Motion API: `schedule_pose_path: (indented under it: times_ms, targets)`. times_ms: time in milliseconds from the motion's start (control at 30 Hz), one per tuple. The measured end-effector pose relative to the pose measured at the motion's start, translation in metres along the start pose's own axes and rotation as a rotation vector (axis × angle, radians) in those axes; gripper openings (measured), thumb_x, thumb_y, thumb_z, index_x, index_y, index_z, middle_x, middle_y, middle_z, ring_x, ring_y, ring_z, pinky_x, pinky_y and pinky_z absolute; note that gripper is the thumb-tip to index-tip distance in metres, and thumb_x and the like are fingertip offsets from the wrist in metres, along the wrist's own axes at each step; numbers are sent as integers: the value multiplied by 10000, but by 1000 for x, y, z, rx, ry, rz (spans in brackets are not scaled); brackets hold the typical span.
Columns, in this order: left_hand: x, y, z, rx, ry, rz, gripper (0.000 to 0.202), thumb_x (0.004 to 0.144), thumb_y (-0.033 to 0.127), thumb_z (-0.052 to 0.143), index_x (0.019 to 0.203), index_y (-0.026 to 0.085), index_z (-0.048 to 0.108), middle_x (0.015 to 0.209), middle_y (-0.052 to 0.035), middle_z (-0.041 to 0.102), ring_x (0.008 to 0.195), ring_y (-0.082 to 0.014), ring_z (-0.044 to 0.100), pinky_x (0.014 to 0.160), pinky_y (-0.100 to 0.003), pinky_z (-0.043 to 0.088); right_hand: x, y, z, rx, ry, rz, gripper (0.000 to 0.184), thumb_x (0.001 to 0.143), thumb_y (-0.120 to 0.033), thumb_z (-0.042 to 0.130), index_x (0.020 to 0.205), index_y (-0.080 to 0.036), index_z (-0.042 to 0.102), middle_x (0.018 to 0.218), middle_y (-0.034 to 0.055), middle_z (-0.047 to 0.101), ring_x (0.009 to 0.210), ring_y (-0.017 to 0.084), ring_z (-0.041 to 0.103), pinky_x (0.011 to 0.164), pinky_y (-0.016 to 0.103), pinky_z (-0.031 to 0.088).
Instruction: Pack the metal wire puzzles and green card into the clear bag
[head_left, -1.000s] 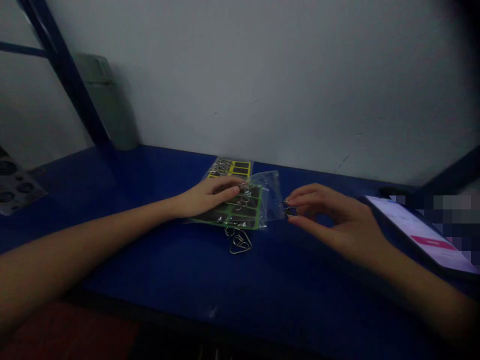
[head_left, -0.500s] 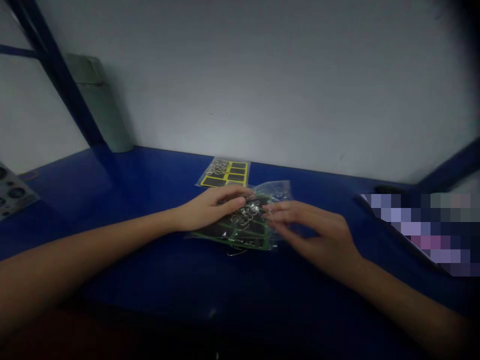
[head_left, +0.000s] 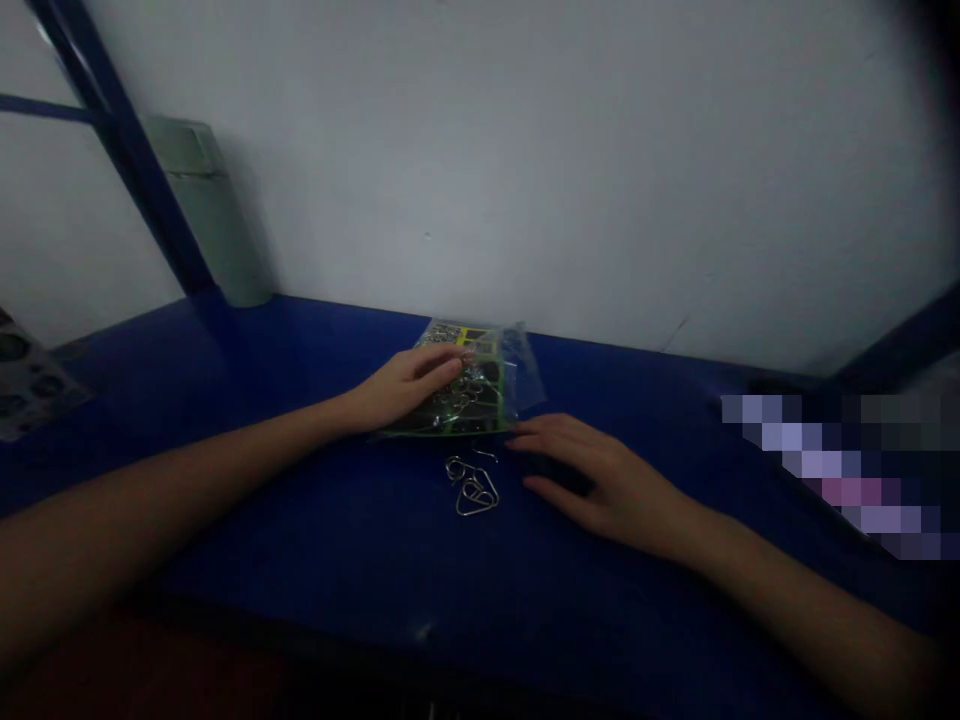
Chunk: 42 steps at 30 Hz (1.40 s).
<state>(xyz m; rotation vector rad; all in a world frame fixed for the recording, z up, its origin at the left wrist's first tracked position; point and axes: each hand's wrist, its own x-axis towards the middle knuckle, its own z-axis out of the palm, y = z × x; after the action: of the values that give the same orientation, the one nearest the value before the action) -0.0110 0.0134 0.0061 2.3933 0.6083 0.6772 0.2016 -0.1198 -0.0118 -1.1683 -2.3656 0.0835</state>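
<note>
My left hand [head_left: 409, 388] is closed on the left side of a clear plastic bag [head_left: 487, 400], its fingers partly hidden by the bag. In the bag lie a dark card with green lines and several shiny metal wire pieces. Just in front of the bag, bent metal wire rings [head_left: 474, 490] lie linked together on the blue table [head_left: 315, 580], with a short curved wire end [head_left: 486, 455] showing beside them. My right hand [head_left: 585, 475] hovers or rests to the right of these rings, fingers apart and holding nothing, its fingertips close to the bag's front right corner.
A second bag with a yellow-lined card [head_left: 450, 335] lies behind the first, partly covered. At the back left a pale green bottle [head_left: 214, 220] leans near a blue post [head_left: 142, 180]. A patterned box [head_left: 37, 385] is at far left; a blurred-out object [head_left: 840, 480] lies right.
The green-lined bag has moved back, now overlapping the yellow-lined one. The wire rings in front of it have come into view. My right hand has let go of the bag and come nearer.
</note>
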Motion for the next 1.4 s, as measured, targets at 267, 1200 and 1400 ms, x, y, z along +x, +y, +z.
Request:
schedule_pose_path:
  times_ms: [267, 1200, 1400]
  targets:
    - [0, -1, 2, -17, -16, 7, 368, 895, 363, 327, 1160, 161, 483, 1149, -61, 549, 1040, -159, 500, 893, -286, 366, -1, -2, 1, 54, -120, -25, 350, 834, -143, 420, 1163, -230, 501, 1139, 44, 587, 1108, 168, 479, 930, 385, 411]
    - [-1, 1, 1, 7, -41, -2, 379, 896, 385, 335, 1171, 172, 485, 1164, -47, 546, 1023, -161, 506, 874, -271, 373, -11, 27, -25, 175, -212, 266, 406, 805, -271, 499, 1209, -276, 462, 1093, 47, 575, 900, 171, 550, 797, 370, 467]
    - [0, -4, 2, 15, -43, 10, 370, 894, 376, 340, 1180, 188, 480, 1170, -36, 544, 1039, -154, 500, 887, -266, 365, -7, 21, -22, 221, -232, 334, 427, 771, -295, 544, 1192, -257, 478, 927, 35, 572, 839, 164, 528, 765, 349, 443]
